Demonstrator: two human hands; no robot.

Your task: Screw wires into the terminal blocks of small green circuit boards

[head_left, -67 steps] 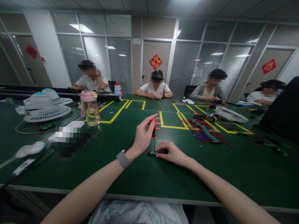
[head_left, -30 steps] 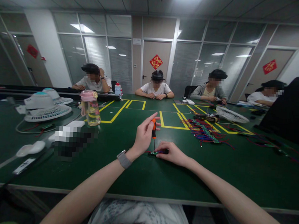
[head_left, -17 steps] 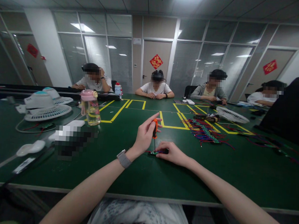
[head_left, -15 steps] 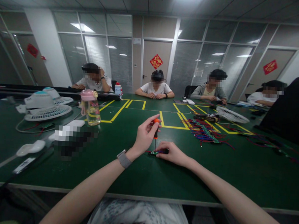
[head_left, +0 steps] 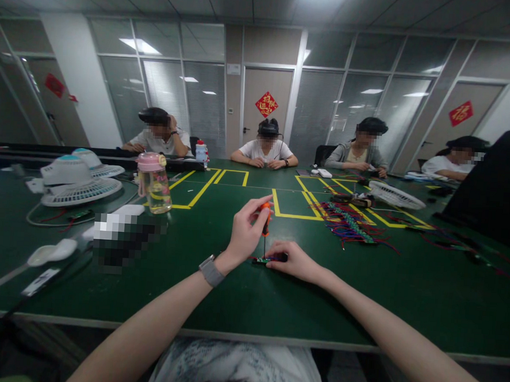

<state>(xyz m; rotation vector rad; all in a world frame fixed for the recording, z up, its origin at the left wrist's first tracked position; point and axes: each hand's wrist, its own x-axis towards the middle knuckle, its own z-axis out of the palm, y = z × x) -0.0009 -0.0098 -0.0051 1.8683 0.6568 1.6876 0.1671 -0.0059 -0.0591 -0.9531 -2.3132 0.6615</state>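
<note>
My left hand (head_left: 248, 228) grips the orange and black handle of a screwdriver (head_left: 265, 229), which stands upright with its shaft pointing down. The tip meets a small green circuit board (head_left: 260, 261) lying on the table in front of me. Fingers closed, my right hand (head_left: 291, 259) holds the right end of that board and steadies it against the tabletop. Dark and reddish wires show beside those fingers, partly hidden by them. Exactly where the tip touches the board is too small to make out.
Right of my hands lies a row of green circuit boards with red and blue wires (head_left: 352, 223). A pink-lidded bottle (head_left: 155, 185) and white fans (head_left: 80, 183) stand left on the green table (head_left: 213, 304). Several people sit across; a dark panel (head_left: 492, 188) rises far right.
The screwdriver's handle has turned slightly in my left hand, showing more orange now. My right hand and the circuit board stay in place.
</note>
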